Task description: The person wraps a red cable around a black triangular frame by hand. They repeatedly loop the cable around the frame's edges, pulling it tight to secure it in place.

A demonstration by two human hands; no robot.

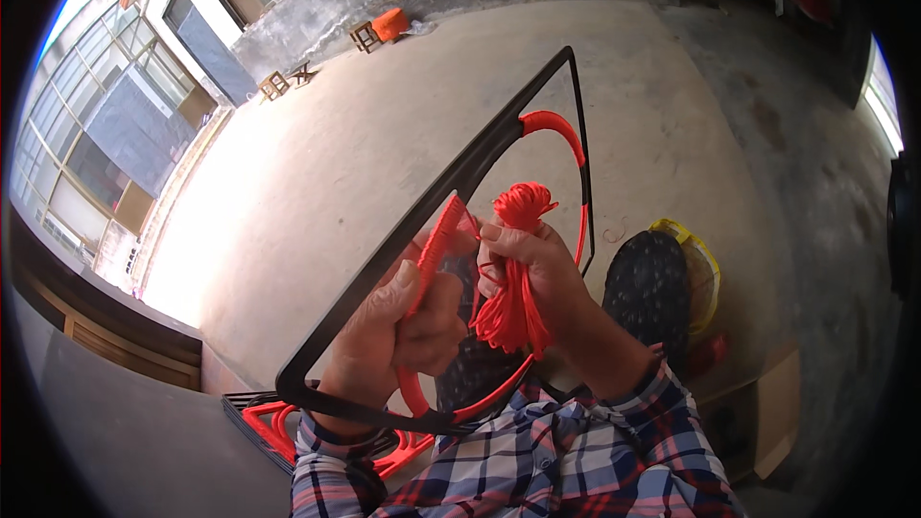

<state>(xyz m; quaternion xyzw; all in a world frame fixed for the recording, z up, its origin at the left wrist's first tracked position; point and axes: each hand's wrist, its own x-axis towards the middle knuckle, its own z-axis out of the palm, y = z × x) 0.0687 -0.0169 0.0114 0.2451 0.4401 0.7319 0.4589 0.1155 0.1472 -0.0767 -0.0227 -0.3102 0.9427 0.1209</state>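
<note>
A black four-sided frame (460, 165) stands tilted across my lap, with a curved inner piece partly wrapped in red cord. My left hand (379, 326) reaches through the frame. Its fingers are closed round the cord-wrapped section (436, 254) of that inner piece. Beside it, my right hand (547, 273) grips a hank of red cord (513, 312), its looped top showing above the thumb and its loose strands hanging below. A short taut length of cord runs between the wrapped section's upper end and my right fingers. The left fingertips are partly hidden.
At the lower left, several similar black frames with red curves (278, 432) lie stacked beside my left arm. A yellow-rimmed container (712, 278) stands by my right knee, with a cardboard box (777, 412) nearer. Small wooden stools (365, 36) and an orange seat (390, 25) stand along the far wall.
</note>
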